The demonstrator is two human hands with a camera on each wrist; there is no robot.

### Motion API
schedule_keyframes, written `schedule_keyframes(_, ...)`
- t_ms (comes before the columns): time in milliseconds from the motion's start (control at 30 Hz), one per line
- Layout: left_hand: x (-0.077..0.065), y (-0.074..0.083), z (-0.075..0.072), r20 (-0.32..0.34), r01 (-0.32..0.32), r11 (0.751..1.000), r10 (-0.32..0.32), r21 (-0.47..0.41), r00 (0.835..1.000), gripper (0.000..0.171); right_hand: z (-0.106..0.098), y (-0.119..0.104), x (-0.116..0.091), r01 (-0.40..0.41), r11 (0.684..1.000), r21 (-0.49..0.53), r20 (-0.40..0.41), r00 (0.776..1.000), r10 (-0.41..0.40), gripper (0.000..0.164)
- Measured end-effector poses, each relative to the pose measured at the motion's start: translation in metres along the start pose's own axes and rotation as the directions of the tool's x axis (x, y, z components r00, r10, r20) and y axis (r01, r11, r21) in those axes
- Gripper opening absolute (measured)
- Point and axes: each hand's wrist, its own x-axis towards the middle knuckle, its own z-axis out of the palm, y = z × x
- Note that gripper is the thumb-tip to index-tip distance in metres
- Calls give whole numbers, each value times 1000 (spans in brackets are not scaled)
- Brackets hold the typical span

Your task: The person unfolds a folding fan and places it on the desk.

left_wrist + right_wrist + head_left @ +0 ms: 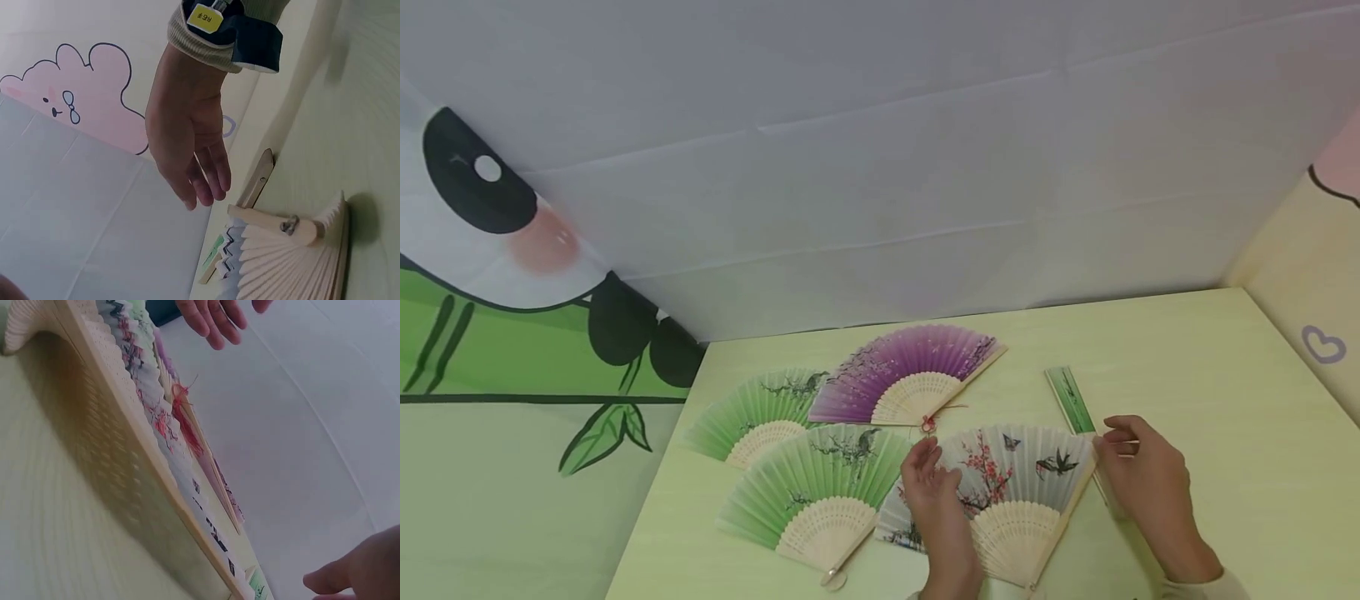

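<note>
A white folding fan (1037, 475) with red blossoms, a butterfly and a bird lies spread on the table. Over its left part hovers my left hand (936, 508), fingers loosely bent and holding nothing; in the left wrist view this hand (190, 131) hangs above the fan's wooden ribs (281, 269). My right hand (1150, 492) is beside the fan's upper right corner, fingers bent. The right wrist view shows its thumb (337, 575) apart from the fan's long outer stick (150, 450). Behind the right hand lies a folded green fan (1071, 400), partly hidden.
Two spread green fans (831, 483) (775, 417) lie to the left, one overlapping the other. A spread purple fan (917, 367) with a red tassel lies farther back. The pale green table (1225, 375) meets a white wall (925, 192) at its far edge.
</note>
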Motion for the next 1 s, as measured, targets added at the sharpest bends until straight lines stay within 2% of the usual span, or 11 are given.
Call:
schedule_keyframes(167, 4, -4, 22, 78, 11, 1000, -10, -10, 997, 47, 6, 0, 13, -19, 1000, 1, 55, 998, 19, 28)
schedule_keyframes(367, 6, -9, 40, 115, 72, 997, -72, 7, 991, 50, 7, 1, 25, -62, 998, -18, 145, 987, 64, 34)
schedule_keyframes(533, 9, -13, 47, 135, 121, 992, -124, 25, 983, 49, 10, 2, 35, -78, 995, -65, 214, 973, 90, 41)
schedule_keyframes(667, 9, -14, 51, 147, 148, 988, -153, 44, 977, 48, 14, 2, 41, -69, 992, -104, 232, 969, 91, 40)
schedule_keyframes(1000, 9, -17, 57, 198, 135, 988, -147, 72, 969, 48, 15, -2, 53, -106, 988, -110, 263, 956, 132, 36)
